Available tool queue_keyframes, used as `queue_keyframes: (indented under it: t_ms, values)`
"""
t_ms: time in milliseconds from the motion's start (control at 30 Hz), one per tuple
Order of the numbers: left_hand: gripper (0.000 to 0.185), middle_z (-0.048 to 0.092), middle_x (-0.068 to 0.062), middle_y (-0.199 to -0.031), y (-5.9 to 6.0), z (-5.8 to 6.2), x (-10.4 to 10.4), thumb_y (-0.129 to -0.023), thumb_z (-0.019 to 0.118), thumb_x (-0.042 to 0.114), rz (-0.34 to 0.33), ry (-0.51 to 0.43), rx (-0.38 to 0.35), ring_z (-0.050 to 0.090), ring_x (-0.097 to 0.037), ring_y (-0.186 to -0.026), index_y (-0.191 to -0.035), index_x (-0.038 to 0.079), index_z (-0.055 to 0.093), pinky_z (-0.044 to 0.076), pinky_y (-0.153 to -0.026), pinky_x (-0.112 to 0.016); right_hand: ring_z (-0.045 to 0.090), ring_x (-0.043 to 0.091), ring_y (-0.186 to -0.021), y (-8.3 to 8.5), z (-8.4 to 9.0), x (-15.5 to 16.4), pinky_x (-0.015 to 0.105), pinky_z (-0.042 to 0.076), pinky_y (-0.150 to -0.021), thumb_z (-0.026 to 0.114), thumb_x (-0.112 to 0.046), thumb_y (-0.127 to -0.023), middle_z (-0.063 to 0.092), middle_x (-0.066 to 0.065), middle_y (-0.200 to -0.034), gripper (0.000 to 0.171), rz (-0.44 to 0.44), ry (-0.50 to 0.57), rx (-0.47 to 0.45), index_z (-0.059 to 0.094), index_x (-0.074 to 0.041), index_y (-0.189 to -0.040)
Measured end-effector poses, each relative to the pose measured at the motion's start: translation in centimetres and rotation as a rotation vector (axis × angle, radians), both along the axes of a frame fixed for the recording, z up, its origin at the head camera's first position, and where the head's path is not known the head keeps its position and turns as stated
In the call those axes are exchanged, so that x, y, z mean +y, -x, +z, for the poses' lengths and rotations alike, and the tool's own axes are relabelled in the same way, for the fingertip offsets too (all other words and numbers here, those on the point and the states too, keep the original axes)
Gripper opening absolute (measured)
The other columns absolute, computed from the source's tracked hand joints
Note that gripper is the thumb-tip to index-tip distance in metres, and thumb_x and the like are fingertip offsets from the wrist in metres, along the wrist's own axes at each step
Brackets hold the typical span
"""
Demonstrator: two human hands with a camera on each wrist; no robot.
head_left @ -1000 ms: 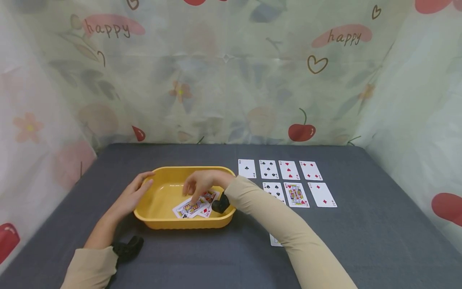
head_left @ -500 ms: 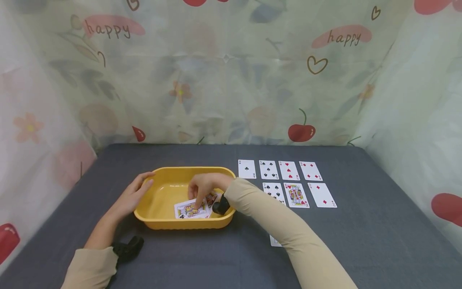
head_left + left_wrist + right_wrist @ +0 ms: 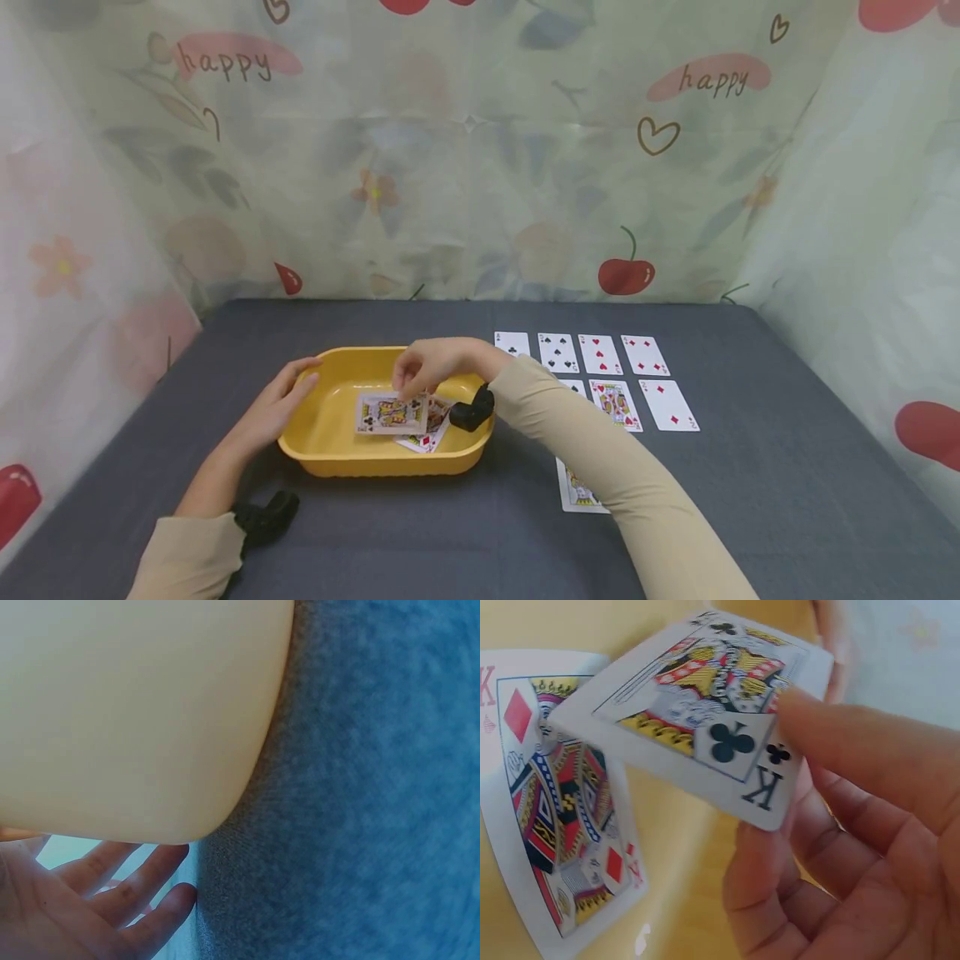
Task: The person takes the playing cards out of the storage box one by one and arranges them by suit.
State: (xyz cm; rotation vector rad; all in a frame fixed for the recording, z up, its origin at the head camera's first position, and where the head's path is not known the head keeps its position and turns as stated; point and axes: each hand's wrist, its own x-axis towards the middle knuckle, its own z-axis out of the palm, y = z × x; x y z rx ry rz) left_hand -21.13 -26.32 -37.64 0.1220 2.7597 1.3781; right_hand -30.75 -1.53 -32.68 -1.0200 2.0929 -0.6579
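Note:
My right hand (image 3: 431,367) pinches a king of clubs playing card (image 3: 391,414) between thumb and fingers, raised and tilted inside the yellow basin (image 3: 322,462). Up close in the right wrist view, the thumb presses on the king of clubs' (image 3: 705,712) face, with fingers behind it. Below it a king of diamonds (image 3: 562,802) lies in the basin, partly overlapped. My left hand (image 3: 273,402) holds the basin's left rim, its thumb over the edge. In the left wrist view, the left hand's fingers (image 3: 124,896) show beyond the basin's outer wall (image 3: 150,727).
To the right, playing cards lie face up in rows, including a three of hearts (image 3: 600,355), four of diamonds (image 3: 645,356), king of hearts (image 3: 615,406) and two of diamonds (image 3: 670,406). Nearer, a face card (image 3: 579,492) is partly under the right sleeve (image 3: 592,454). Dark cloth (image 3: 390,542) covers the table.
The right hand has gone from reaching among the cards to lifting the king of clubs off the basin's bottom, uncovering more of the king of diamonds. The left hand stays put.

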Motion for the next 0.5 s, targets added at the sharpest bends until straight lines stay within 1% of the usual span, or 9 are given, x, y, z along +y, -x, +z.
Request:
queue_keyframes:
  t_ms: [100,233,333,500]
  values:
    - [0.058,0.019,-0.027,-0.151,0.0,0.0,0.0,-0.101,0.031,0.042,0.004,0.009,-0.001,0.027,-0.044,-0.134,-0.144,0.004,0.024,0.026,-0.105,-0.059,0.05,0.009,-0.074,0.0,0.6,0.7,0.032,0.047,-0.072,0.062,-0.016,-0.089,0.058,-0.001,-0.085,0.011,-0.051,0.051,-0.009,0.06,-0.009,-0.098]
    - [0.06,0.019,-0.027,-0.151,0.0,0.0,0.0,-0.101,0.03,0.044,0.002,0.013,-0.006,0.025,-0.045,-0.136,-0.145,0.004,0.023,0.026,-0.105,-0.06,0.049,0.011,-0.07,0.0,1.3,1.6,0.034,0.046,-0.073,0.062,-0.016,-0.09,0.059,0.0,-0.084,0.013,-0.122,0.105,-0.019,0.059,-0.009,-0.1]
    - [0.06,0.018,-0.027,-0.151,0.0,0.0,-0.1,-0.101,0.031,0.044,0.0,0.007,-0.003,0.023,-0.045,-0.136,-0.145,0.004,0.023,0.024,-0.105,-0.061,0.049,0.011,-0.071,-0.1,1.7,2.4,0.034,0.045,-0.073,0.062,-0.018,-0.09,0.059,0.001,-0.084,0.014,-0.163,0.135,0.008,0.059,-0.01,-0.101]
    - [0.06,0.018,-0.027,-0.151,0.0,0.0,-0.1,-0.101,0.03,0.044,-0.003,0.005,-0.002,0.024,-0.045,-0.136,-0.145,0.004,0.023,0.025,-0.105,-0.06,0.052,0.012,-0.078,-0.1,1.9,3.5,0.03,0.047,-0.074,0.061,-0.017,-0.09,0.059,0.002,-0.089,0.016,-0.208,0.169,0.02,0.058,-0.009,-0.103]
